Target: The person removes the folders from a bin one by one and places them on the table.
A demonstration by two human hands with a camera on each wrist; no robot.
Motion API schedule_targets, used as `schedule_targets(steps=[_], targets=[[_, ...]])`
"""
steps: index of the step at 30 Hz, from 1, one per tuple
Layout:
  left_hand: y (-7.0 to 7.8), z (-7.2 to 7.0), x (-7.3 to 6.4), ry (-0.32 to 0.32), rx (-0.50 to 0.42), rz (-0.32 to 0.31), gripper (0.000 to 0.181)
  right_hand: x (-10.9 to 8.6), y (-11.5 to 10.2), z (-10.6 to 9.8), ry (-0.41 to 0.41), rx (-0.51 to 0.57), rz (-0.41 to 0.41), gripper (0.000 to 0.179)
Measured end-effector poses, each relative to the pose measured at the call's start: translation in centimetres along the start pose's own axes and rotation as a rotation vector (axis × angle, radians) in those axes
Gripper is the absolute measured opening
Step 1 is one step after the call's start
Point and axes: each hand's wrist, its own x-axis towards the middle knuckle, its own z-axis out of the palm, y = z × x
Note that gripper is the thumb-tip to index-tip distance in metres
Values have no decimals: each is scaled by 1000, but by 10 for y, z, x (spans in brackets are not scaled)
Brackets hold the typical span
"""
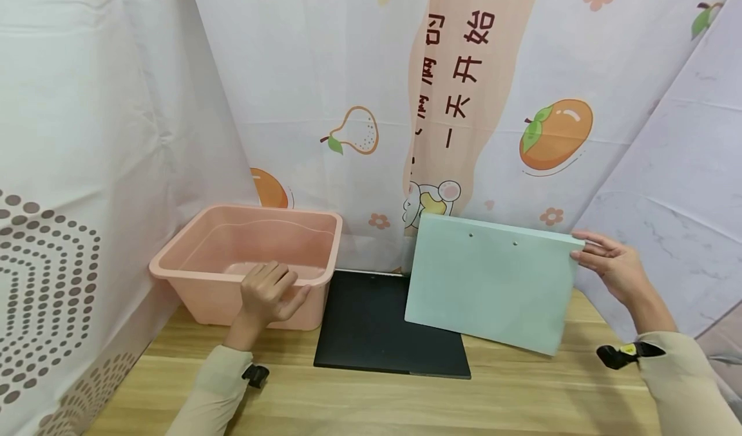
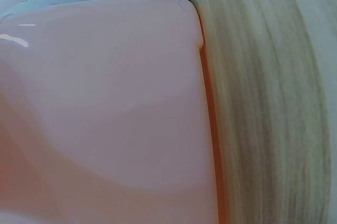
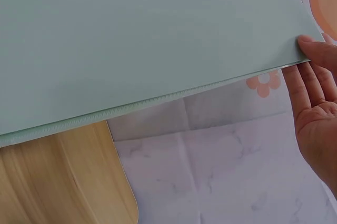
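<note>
At the basin's front rim my left hand (image 1: 266, 292) grips the edge, fingers curled over it. The pink plastic basin (image 1: 203, 297) stands on the table at the left; its side wall (image 2: 126, 92) fills much of the left wrist view, where the hand itself is out of sight. My right hand (image 1: 617, 270) pinches the upper right corner of a mint-green file folder (image 1: 493, 288), thumb on the near face and fingers behind. Two small rivets show near the folder's top edge. Tilted up, the folder overlaps a flat black folder-like sheet (image 1: 382, 326) lying in the middle.
The wooden table (image 1: 348, 404) runs along the front. Behind it hangs a white curtain (image 1: 301, 88) with fruit prints and writing, close to the basin's back rim. More cloth hangs at the left and right sides.
</note>
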Motion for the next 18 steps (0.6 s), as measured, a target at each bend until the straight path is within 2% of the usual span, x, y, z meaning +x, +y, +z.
schedule_targets(steps=[10,18], targets=[[0,0,-4,-14,7,-4,49,-7,-5,-22,-2,-37,25,47],[0,1,-2,-11,6,-6,50,-9,-16,-39,78,-228,154,42]])
